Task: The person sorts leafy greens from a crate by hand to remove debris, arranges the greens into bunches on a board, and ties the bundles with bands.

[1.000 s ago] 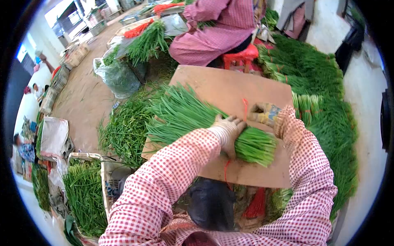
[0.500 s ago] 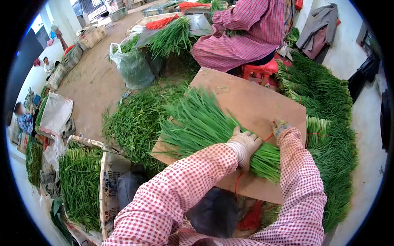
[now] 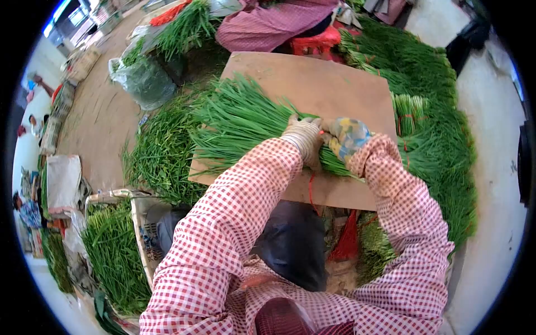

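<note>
A loose bunch of long green stalks (image 3: pixel 240 120) lies across a brown board (image 3: pixel 335 89), leaves to the left and cut ends to the right. My gloved left hand (image 3: pixel 303 139) is wrapped over the bunch near its cut ends. Against it, my right hand (image 3: pixel 346 137), in a stained patterned glove, has its fingers closed at the top of the bunch, where a bit of red tie shows. The tie's other end (image 3: pixel 311 190) hangs below the bunch over the board.
Tied green bundles (image 3: pixel 413 111) are piled along the right wall. Loose greens (image 3: pixel 162 151) cover the floor left of the board. A white crate (image 3: pixel 139 240) of greens stands lower left. Another person's pink clothing (image 3: pixel 273 25) and a red stool (image 3: pixel 318 42) are beyond the board.
My right hand has come from the board's right side to the top of the bunch, bringing the red tie against my left hand. The camera view has shifted, too.
</note>
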`<state>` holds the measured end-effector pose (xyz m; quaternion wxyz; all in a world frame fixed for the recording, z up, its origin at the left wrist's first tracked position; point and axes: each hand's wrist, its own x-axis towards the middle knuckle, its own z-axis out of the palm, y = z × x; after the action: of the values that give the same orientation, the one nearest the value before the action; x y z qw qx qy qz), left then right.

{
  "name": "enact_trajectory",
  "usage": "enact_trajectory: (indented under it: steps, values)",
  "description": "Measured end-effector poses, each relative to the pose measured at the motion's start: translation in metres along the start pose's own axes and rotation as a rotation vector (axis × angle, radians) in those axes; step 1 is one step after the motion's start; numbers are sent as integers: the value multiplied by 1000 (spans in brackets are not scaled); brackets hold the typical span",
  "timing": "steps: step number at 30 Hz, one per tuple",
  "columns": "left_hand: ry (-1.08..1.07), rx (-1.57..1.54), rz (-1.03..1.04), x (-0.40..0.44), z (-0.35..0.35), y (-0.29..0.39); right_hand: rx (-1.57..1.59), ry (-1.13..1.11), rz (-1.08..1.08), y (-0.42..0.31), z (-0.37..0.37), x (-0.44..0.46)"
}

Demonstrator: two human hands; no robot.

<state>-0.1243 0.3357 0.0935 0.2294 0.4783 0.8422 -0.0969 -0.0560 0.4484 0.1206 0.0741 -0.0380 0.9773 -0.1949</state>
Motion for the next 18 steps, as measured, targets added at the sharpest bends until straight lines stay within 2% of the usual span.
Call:
enact_trajectory:
  steps: [1,2,4,7,8,9,10,12,15,17,18]
  values:
    - [68,-35,19,-1,2,0,19,7,-71,4,0,2]
    - [65,-29,35,-1,3,0,-63,-46,-42,2,5,4]
    - [190,-130,-6,-1,5,1,-74,7,-14,11,33,1]
    - [95,-159,16,-4,-7,0,-110,36,15,3,29,-23]
    - [209,-189,74,7,12,-11,-100,297,-166,1,29,-43]
    - [202,-181,93,4,10,-9,-95,559,-345,1,33,-62]
    - [193,-197,59,-1,4,-4,-98,563,-326,6,43,-83]
    - [199,-190,25,3,7,-4,230,171,-131,20,70,-117]
    - [156,-206,23,0,-1,-2,213,70,-57,12,91,-115]
    - [180,-202,24,3,4,-2,182,45,-118,7,96,-92]
    - [187,-202,17,2,4,-2,64,-112,-91,1,97,-80]
